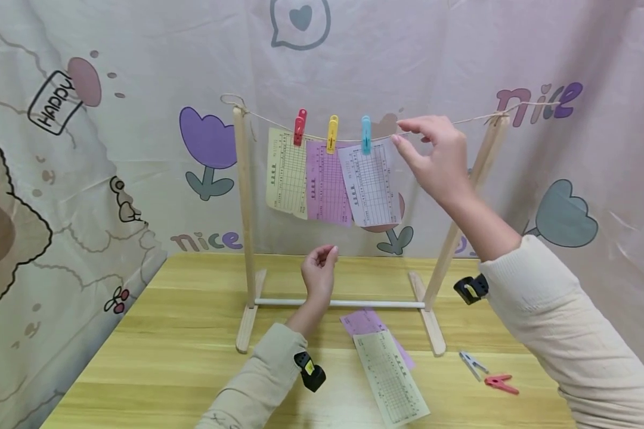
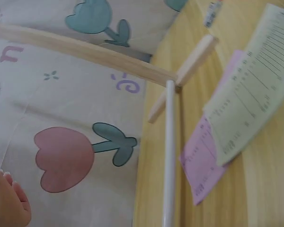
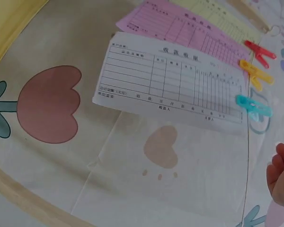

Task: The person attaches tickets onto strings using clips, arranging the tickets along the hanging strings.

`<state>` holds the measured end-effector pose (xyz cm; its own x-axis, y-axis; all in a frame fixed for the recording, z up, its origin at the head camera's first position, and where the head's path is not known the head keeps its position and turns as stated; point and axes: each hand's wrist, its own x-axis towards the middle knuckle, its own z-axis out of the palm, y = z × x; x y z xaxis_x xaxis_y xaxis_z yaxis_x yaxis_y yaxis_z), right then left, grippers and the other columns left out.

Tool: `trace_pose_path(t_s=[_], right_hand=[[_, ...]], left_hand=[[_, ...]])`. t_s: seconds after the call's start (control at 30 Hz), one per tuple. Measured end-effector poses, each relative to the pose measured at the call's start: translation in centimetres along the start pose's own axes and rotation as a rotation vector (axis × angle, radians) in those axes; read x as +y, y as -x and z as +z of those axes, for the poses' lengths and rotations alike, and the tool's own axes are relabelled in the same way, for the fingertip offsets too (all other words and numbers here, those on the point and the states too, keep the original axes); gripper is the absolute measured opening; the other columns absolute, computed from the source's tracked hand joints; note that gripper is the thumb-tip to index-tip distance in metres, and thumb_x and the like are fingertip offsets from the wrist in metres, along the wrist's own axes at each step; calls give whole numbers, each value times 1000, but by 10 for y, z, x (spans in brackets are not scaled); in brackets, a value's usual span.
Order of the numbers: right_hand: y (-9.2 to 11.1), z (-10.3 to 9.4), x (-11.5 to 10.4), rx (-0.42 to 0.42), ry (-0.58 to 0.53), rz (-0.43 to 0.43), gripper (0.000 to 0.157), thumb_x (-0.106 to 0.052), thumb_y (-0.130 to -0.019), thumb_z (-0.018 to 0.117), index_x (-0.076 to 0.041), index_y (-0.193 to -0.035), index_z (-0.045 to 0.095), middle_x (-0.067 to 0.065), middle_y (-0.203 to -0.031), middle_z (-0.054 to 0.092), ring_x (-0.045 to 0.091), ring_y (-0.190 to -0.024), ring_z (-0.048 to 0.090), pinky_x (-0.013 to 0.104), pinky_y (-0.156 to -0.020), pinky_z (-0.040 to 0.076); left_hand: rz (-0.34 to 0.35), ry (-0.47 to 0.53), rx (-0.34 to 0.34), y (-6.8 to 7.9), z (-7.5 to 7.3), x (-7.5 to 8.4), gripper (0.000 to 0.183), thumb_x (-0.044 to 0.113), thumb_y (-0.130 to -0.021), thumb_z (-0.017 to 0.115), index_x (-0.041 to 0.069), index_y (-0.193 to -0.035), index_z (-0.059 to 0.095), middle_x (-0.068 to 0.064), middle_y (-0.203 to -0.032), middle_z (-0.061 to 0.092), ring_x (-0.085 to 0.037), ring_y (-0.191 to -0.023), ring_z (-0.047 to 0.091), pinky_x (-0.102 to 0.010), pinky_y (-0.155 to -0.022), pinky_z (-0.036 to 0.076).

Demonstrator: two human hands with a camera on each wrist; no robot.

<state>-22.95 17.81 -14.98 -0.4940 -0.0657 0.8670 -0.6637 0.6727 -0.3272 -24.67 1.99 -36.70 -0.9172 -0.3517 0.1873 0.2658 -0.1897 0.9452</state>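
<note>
Three paper slips hang from a string (image 1: 472,119): a yellow slip (image 1: 287,173) under a red clothespin (image 1: 299,127), a pink slip (image 1: 327,185) under a yellow clothespin (image 1: 332,134), and a white slip (image 1: 372,185) under a blue clothespin (image 1: 367,136). My right hand (image 1: 434,156) is raised beside the blue clothespin, thumb and forefinger apart and nothing between them. In the right wrist view its fingers (image 3: 280,165) stand off the string. Below the slips, my left hand (image 1: 319,275) hovers over the table with loosely bent fingers, holding nothing.
A wooden frame (image 1: 245,208) with a white crossbar (image 1: 375,304) carries the string. On the table (image 1: 139,357) lie a loose yellow slip (image 1: 392,378) partly over a pink one (image 1: 362,322). A grey clothespin (image 1: 472,364) and a red clothespin (image 1: 501,384) lie at the right.
</note>
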Motion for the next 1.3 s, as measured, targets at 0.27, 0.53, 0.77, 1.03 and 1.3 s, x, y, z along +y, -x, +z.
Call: trace_pose_path(t_s=[0.27,0.53,0.77,1.03,1.3], right_hand=[[35,-13,1,-7,56,-134,24,-5,-81,67,7,-102,67,23,-101,67,36,-99,54,36,-86,40],[75,-28,12,-28,88,-138,24,-1,-76,69,5,-99,67,20,-97,67,34,-96,55,28,-84,41],[112,-43,26,-54,96,-48,26,2,-74,70,4,-100,67,20,-98,67,33,-97,53,13,-85,35],[157,-51,39,-96,126,19,29,7,-69,72,4,-98,68,18,-96,67,27,-96,52,7,-87,33],[199,-59,48,-108,187,99,32,7,-66,73,3,-97,68,17,-96,68,18,-96,51,6,-89,30]], left_hand=[[71,-162,-126,14,-7,-10,16,9,-84,67,-4,-93,65,-17,-88,66,-5,-71,56,-12,-65,48],[225,-346,-372,32,-20,-26,18,12,-84,67,0,-97,65,-13,-91,68,-18,-79,62,-18,-68,49],[364,-486,-548,47,-28,-39,18,11,-83,67,0,-97,64,-13,-97,65,-23,-83,61,-31,-72,53],[369,-575,-650,57,-37,-56,20,11,-83,67,2,-101,64,-10,-101,62,-27,-89,58,-35,-76,52],[271,-619,-709,66,-40,-71,28,13,-83,67,0,-107,62,-12,-105,60,-29,-93,57,-40,-78,52]])
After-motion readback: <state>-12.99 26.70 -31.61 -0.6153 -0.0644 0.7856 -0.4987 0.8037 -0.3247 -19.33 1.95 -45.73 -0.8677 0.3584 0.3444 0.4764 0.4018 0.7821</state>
